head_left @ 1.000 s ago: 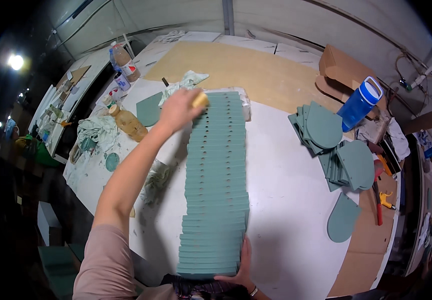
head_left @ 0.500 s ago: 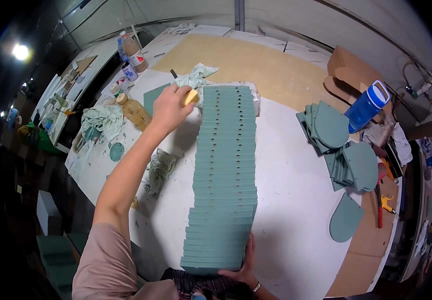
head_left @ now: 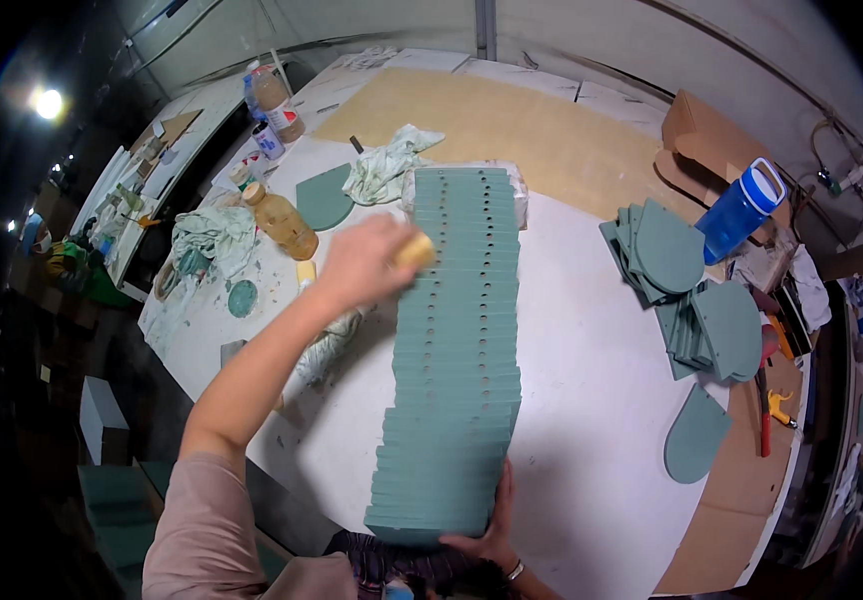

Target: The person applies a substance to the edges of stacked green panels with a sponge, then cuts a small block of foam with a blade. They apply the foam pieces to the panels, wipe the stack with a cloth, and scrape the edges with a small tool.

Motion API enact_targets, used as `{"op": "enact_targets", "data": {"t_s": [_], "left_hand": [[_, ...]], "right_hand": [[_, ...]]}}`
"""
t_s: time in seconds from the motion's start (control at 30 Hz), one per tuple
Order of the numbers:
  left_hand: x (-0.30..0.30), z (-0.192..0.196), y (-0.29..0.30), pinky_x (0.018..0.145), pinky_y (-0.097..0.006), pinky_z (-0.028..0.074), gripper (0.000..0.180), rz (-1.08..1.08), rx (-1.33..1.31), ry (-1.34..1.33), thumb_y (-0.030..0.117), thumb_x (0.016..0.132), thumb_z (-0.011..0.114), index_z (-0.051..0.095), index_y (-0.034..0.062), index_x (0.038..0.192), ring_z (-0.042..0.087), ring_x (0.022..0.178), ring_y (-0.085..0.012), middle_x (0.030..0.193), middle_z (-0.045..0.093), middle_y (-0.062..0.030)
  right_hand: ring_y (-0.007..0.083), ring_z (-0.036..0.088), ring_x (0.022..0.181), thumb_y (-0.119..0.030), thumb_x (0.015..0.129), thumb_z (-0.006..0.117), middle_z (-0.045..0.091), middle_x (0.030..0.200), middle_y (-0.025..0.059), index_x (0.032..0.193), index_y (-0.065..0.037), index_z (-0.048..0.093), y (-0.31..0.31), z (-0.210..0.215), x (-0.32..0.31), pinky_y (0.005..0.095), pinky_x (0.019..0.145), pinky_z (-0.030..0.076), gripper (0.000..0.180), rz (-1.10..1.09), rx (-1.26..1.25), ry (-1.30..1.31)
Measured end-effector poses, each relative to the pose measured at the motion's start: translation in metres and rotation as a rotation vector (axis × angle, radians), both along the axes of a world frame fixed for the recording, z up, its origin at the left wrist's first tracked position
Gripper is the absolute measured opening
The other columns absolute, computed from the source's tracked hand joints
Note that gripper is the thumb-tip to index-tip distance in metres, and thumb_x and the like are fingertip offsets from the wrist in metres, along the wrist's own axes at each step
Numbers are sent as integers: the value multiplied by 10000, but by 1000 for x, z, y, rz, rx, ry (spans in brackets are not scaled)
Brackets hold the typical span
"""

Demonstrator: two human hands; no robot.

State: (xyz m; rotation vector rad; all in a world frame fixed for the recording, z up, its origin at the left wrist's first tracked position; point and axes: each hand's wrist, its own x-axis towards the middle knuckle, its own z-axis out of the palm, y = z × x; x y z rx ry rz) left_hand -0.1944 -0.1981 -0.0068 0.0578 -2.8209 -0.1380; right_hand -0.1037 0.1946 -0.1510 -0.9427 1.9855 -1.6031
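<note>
A long row of green painted boards stands on edge on the white table, running from near me to the far side. My left hand holds a small yellow sponge against the row's left top edge, about a third of the way down from the far end. My right hand presses flat against the nearest board at the row's close end, fingers spread.
Stacks of green half-round pieces lie to the right, with one loose piece. A blue jug stands behind them. Left of the row are an amber bottle, rags, a green half-round and paint-stained cloths.
My left hand with the sponge has slid along the row's top from the far end toward me. My right hand stays at the near end.
</note>
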Motion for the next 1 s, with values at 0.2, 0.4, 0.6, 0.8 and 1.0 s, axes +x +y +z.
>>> {"op": "enact_targets", "data": {"t_s": [0.2,0.4,0.6,0.8,1.0], "left_hand": [[15,1,13,734,-414,536,342,43,100,53,247,741,755,696,132,1057,623,906,-290,914,605,-84],[19,-7,-12,734,-410,531,385,325,-33,229,240,737,770,697,130,1099,624,878,-283,900,595,-84],[-35,-8,64,738,-412,521,410,-167,149,149,233,780,787,677,120,1158,621,863,-301,918,580,-111],[-57,-9,48,749,-420,529,378,163,132,136,255,780,780,677,142,1125,621,905,-303,923,588,-102],[-74,-15,61,750,-414,525,378,17,18,65,252,772,779,681,116,1111,618,897,-310,934,597,-104]], "right_hand": [[422,205,1481,-545,570,926,174,1597,277,1565,52,88,1,-1,-4,521,1189,231,1431,2,14,-38],[444,198,1476,-516,607,910,188,1585,272,1565,13,132,-4,10,-7,541,1192,205,1343,17,3,-56],[426,166,1492,-496,609,911,184,1598,252,1568,1,139,-1,-2,-7,536,1198,189,1328,-3,-44,-7],[420,205,1484,-493,611,905,164,1608,260,1589,-29,98,0,1,-7,541,1185,221,1350,23,32,-9],[422,193,1485,-523,586,903,142,1604,279,1568,42,87,1,12,-9,512,1192,220,1396,14,96,-28]]}}
